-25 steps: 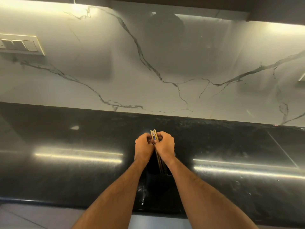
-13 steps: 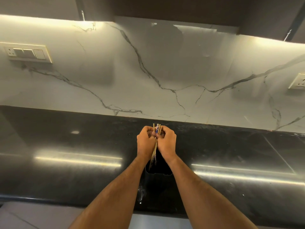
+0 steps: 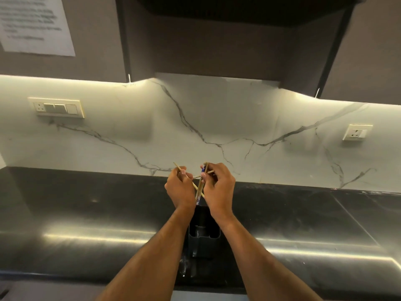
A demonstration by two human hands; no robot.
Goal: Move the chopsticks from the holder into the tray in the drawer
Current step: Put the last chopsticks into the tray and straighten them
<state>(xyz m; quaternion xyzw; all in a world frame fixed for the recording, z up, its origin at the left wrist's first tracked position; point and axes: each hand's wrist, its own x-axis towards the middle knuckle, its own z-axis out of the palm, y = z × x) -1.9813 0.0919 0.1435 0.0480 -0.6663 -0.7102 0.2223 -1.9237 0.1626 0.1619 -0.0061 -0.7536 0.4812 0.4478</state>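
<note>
Above the dark holder (image 3: pixel 204 232), the chopsticks (image 3: pixel 199 187) hang clear of its rim, split between two hands; the exact count is unclear. Left hand (image 3: pixel 181 189) curls closed around one slanted stick, right hand (image 3: pixel 219 187) around a crossing bundle. One holder stands on the black countertop (image 3: pixel 86 213).

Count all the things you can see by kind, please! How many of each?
Bare hands: 2, left hand and right hand
Thin wooden chopsticks: a crossed bundle, exact number unclear
Black plastic holder: 1
Cream wall socket plates: 2, wide one, small one
White printed paper sheet: 1
Total: 6, plus chopsticks
</note>
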